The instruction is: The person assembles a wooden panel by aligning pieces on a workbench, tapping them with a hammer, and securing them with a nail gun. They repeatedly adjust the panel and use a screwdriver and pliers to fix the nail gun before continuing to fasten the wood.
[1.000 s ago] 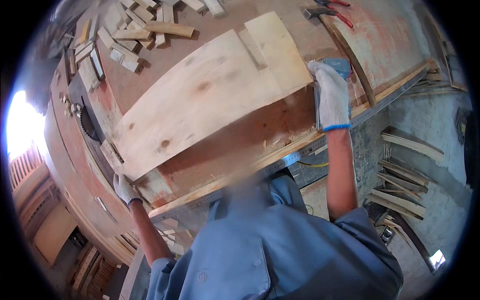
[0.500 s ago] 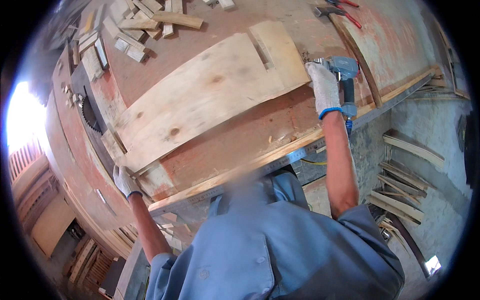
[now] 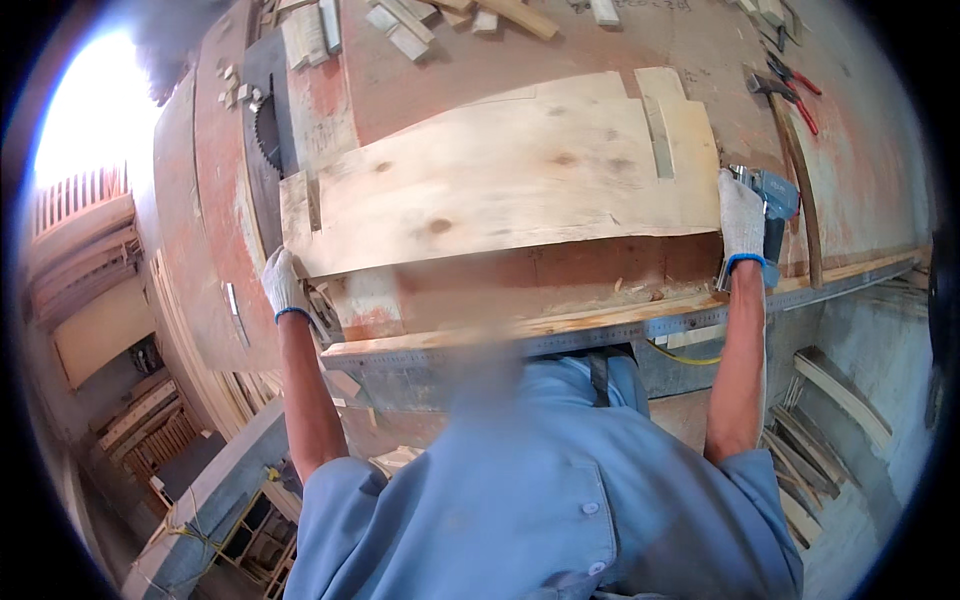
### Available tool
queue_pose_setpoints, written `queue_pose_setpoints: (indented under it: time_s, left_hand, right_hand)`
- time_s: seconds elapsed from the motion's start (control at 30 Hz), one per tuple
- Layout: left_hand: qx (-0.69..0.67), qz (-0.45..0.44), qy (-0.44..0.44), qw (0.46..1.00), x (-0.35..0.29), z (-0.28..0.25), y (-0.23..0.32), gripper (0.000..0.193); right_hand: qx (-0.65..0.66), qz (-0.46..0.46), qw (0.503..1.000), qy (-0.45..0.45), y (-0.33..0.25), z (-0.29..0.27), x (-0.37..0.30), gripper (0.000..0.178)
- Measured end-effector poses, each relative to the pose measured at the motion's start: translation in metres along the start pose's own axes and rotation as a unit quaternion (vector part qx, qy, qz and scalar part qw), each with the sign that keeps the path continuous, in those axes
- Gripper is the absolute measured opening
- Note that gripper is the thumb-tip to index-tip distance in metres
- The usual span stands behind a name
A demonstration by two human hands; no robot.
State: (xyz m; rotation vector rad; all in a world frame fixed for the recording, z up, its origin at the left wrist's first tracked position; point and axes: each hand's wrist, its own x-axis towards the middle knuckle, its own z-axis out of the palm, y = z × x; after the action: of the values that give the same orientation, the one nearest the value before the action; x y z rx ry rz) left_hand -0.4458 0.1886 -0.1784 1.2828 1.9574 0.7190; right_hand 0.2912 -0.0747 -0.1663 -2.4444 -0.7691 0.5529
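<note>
A pale plywood panel (image 3: 480, 190) with knots and a notch near each end spans the workbench in front of me. My left hand (image 3: 284, 284), in a white knitted glove, grips its near left corner, fingers partly hidden. At the right end, my gloved right hand (image 3: 741, 215) is closed at the panel's edge; its fingertips are hard to make out. Just beyond that hand lies a blue-grey air nailer (image 3: 775, 192), its dark handle pointing toward me. I cannot see any fingers around the handle.
A circular saw blade (image 3: 266, 132) sticks up through the bench left of the panel. Wood offcuts (image 3: 405, 30) lie at the back. A hammer (image 3: 768, 85), red-handled pliers (image 3: 800, 98) and a curved wooden strip (image 3: 797, 185) lie right. A metal rule (image 3: 600, 335) lines the front edge.
My view has turned, so the bench sits farther right in it. The panel's right end appears closer to the bench's front edge. Both hands stay at its ends.
</note>
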Motion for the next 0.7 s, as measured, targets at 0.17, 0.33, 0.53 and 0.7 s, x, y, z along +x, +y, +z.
queue_pose_setpoints:
  time_s: [0.17, 0.33, 0.53, 0.7]
  left_hand:
    - [0.051, -0.006, 0.022, 0.998, -0.042, -0.023, 0.023, 0.037]
    - [0.005, -0.115, 0.047, 0.992, -0.090, -0.078, -0.050, 0.037]
    - [0.055, -0.108, 0.072, 0.990, -0.153, -0.112, -0.068, 0.036]
    - [0.146, -0.068, 0.029, 0.987, -0.138, -0.089, -0.042, 0.028]
  right_hand:
    - [-0.037, -0.020, 0.999, 0.019, 0.001, -0.011, -0.034, 0.053]
    - [0.010, 0.026, 1.000, -0.012, 0.012, -0.033, -0.095, 0.045]
    - [-0.033, 0.111, 0.991, -0.062, 0.004, -0.058, -0.136, 0.047]
    - [-0.070, 0.119, 0.988, -0.064, 0.018, -0.031, -0.117, 0.049]
